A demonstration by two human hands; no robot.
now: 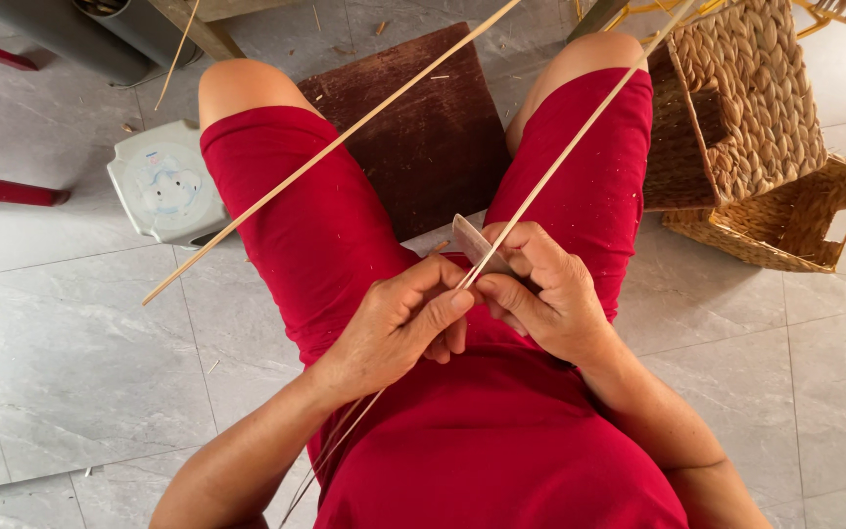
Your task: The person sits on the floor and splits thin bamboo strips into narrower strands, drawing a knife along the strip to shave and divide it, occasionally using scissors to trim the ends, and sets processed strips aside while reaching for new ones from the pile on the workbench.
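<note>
I sit in red shorts, my lap under both hands. My right hand (545, 294) grips a small flat blade (469, 239), its pale tip sticking up past the fingers. My left hand (399, 323) pinches a long thin bamboo strip (580, 132) right against the blade. That strip runs up and to the right over my right thigh and out of view at the top. Its tail trails down under my left wrist. A second long strip (325, 152) lies slanted across my left thigh, from the top centre down to the floor at the left.
A dark brown wooden board (423, 127) lies on the tiled floor between my knees. Two woven baskets (751, 108) stand at the right, one leaning on the other. A white plastic stool (164, 186) sits at the left, with red bars (2, 188) beyond it.
</note>
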